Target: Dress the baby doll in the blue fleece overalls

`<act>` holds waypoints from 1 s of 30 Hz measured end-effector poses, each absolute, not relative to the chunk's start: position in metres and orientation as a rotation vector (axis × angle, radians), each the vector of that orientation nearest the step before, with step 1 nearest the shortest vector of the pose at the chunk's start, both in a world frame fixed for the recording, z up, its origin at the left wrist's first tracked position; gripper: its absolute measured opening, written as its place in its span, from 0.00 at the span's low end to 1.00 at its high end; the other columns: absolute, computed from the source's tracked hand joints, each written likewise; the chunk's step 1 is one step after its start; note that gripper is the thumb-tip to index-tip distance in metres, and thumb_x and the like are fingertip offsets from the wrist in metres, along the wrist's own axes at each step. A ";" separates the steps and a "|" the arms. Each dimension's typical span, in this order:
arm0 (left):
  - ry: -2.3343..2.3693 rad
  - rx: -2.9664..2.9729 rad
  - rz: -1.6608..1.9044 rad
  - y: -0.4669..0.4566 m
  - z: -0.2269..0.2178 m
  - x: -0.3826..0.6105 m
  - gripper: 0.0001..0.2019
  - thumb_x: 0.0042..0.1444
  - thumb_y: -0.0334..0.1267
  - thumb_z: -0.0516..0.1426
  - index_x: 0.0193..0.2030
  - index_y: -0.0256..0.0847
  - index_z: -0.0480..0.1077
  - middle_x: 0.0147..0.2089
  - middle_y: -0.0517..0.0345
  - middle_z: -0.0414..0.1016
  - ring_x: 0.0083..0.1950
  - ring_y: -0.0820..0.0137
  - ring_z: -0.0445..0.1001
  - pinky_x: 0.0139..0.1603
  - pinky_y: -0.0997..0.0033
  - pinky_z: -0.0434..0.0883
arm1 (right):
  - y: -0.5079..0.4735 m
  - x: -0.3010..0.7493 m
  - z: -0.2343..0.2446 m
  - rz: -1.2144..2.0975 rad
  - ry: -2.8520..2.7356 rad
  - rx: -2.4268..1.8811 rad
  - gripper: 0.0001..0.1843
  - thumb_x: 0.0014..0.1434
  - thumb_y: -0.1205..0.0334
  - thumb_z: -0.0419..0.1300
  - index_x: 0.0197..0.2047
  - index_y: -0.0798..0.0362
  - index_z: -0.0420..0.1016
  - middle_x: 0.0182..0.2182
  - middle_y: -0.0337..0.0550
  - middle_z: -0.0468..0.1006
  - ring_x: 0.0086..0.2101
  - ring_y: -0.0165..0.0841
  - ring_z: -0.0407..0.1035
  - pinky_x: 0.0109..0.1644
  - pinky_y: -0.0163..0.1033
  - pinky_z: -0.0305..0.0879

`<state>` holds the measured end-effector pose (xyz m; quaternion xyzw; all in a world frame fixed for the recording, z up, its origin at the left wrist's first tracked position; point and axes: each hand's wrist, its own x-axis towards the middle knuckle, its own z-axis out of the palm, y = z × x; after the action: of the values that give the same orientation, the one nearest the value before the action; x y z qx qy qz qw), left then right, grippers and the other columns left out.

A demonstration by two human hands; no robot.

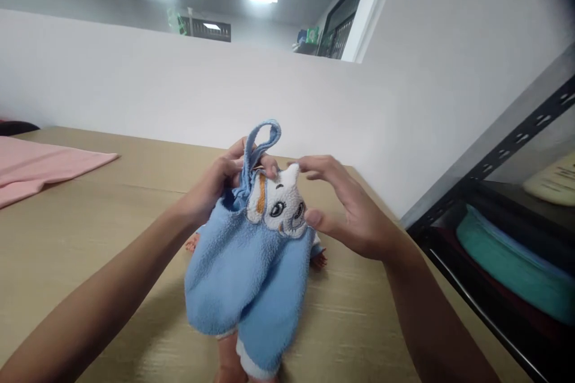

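Observation:
A blue fleecy hand towel (224, 269) with a hanging loop (275, 131) is held up over the table. A white embroidered animal face (283, 206) with an orange band sits at its top. My left hand (229, 173) is closed on the gathered top beside the loop, its thumb against the white patch. On the other side, my right hand (350, 209) is open, its thumb and fingers spread around the face's right edge; whether they touch it is unclear. Reddish-brown fringed bits (319, 260) and a brownish part (231, 359) show from behind and beneath the towel.
A pink cloth (45, 164) lies flat on the wooden-toned table (148, 173) at the left. A white partition wall (188, 90) rises behind it. On the right stands a dark metal shelf (498, 155) holding folded teal fabric (512, 257) and a cream item (554, 179).

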<state>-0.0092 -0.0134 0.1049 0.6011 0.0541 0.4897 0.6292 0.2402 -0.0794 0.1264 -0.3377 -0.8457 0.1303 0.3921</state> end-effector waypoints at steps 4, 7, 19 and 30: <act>-0.022 1.369 1.073 0.005 0.113 -0.003 0.14 0.62 0.49 0.64 0.45 0.42 0.68 0.41 0.57 0.77 0.29 0.72 0.71 0.27 0.75 0.73 | -0.047 0.236 0.120 0.690 -2.130 -0.676 0.19 0.63 0.56 0.76 0.54 0.48 0.78 0.48 0.42 0.80 0.49 0.40 0.75 0.58 0.45 0.70; -0.010 1.329 1.120 0.015 0.112 -0.005 0.11 0.62 0.43 0.65 0.43 0.42 0.69 0.39 0.60 0.72 0.29 0.75 0.68 0.27 0.78 0.71 | -0.039 0.231 0.115 0.757 -1.994 -0.615 0.12 0.63 0.59 0.75 0.44 0.48 0.76 0.42 0.39 0.78 0.45 0.37 0.74 0.54 0.43 0.71; 0.210 1.583 1.215 0.053 0.097 -0.037 0.10 0.62 0.42 0.66 0.47 0.40 0.78 0.37 0.56 0.70 0.41 0.67 0.73 0.44 0.70 0.76 | -0.047 0.217 0.108 0.713 -1.870 -0.781 0.12 0.74 0.57 0.65 0.48 0.44 0.63 0.39 0.35 0.70 0.35 0.30 0.68 0.39 0.35 0.70; 0.463 2.298 0.842 0.043 0.101 -0.043 0.21 0.65 0.48 0.68 0.62 0.48 0.75 0.53 0.52 0.77 0.54 0.62 0.74 0.58 0.60 0.72 | -0.038 0.214 0.109 0.587 -1.783 -0.720 0.24 0.56 0.59 0.81 0.44 0.44 0.69 0.39 0.37 0.77 0.37 0.34 0.78 0.38 0.38 0.79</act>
<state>-0.0426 0.0428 0.1012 0.8742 0.1762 0.3203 0.3197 0.2145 -0.0384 0.1086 -0.3023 -0.7487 0.2464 0.5360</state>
